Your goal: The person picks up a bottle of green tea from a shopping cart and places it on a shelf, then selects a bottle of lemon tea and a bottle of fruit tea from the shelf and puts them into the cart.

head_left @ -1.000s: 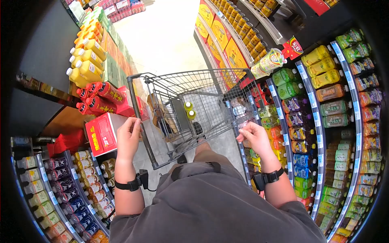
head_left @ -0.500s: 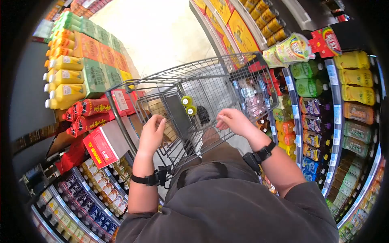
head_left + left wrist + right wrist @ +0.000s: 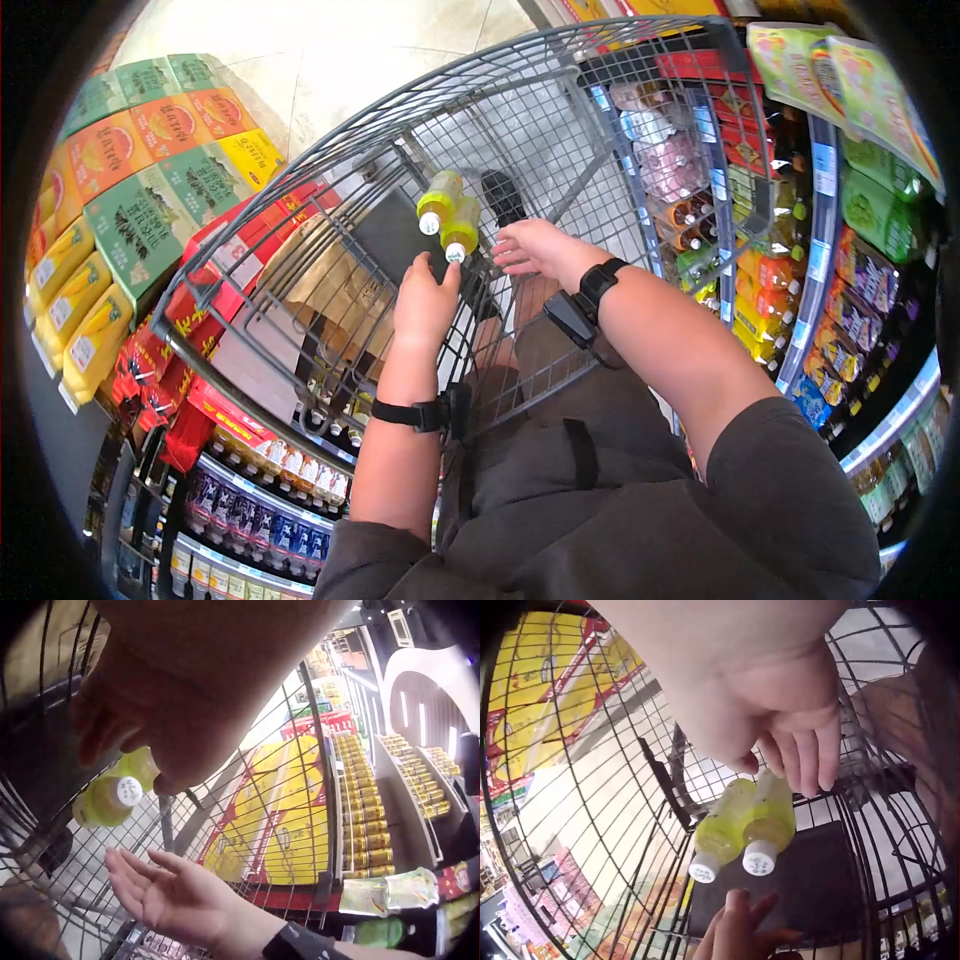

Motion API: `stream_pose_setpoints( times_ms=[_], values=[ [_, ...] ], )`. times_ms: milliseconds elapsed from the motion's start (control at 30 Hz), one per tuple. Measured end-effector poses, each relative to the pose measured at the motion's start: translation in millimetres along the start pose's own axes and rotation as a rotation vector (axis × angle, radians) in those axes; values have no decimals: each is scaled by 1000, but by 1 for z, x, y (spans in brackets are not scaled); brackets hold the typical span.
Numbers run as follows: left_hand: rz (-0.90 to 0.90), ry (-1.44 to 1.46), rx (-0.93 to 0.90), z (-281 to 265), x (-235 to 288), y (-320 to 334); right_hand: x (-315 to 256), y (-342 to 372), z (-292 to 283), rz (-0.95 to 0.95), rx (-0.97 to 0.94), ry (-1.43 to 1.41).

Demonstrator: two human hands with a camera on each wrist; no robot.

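Observation:
Two yellow-green drink bottles (image 3: 462,228) with white caps lie side by side in a wire shopping cart (image 3: 530,110), caps toward the person. My left hand (image 3: 428,300) is over the cart with its fingertips close to the nearer cap, fingers relaxed. To the right of the bottles, my right hand (image 3: 545,250) reaches in with loosely extended fingers. In the right wrist view the right hand (image 3: 765,697) is above the bottles' far ends, and the left hand (image 3: 739,930) is by the caps. The left wrist view shows the right palm (image 3: 180,900) turned up, holding nothing.
A dark panel (image 3: 385,225) lies inside the cart. Stacked drink cartons (image 3: 145,215) and yellow juice bottles (image 3: 75,300) stand on the left. Shelves of bottled drinks line the right, with hanging pouches (image 3: 885,100) above.
Both hands have moved forward and inward over the cart, closing in on the two bottles. The cart appears larger and nearer as the person leans over it.

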State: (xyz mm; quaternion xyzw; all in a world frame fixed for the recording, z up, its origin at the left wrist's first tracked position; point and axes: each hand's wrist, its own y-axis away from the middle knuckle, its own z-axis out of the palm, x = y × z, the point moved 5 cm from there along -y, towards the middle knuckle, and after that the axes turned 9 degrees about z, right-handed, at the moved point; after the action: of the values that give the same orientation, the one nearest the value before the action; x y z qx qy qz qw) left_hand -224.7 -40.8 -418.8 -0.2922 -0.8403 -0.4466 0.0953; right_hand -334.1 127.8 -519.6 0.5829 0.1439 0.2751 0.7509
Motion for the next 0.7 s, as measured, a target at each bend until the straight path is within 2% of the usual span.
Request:
stream_pose_setpoints(
  times_ms=[100, 367, 500, 567, 700],
  values=[
    [-67, -2, -49, 17, -2, -14, -1, -37, 6, 73, -31, -72],
    [-68, 73, -49, 48, -1, -37, -12, -91, 25, 132, -93, -151],
    [-130, 75, -76, 54, -4, -44, -10, -107, 25, 148, -76, -160],
    [-119, 145, -57, 55, -2, -43, -17, -98, 27, 142, -138, -182],
    [-116, 82, -60, 56, 0, -41, -7, -135, 31, 116, -194, -235]
  ],
)
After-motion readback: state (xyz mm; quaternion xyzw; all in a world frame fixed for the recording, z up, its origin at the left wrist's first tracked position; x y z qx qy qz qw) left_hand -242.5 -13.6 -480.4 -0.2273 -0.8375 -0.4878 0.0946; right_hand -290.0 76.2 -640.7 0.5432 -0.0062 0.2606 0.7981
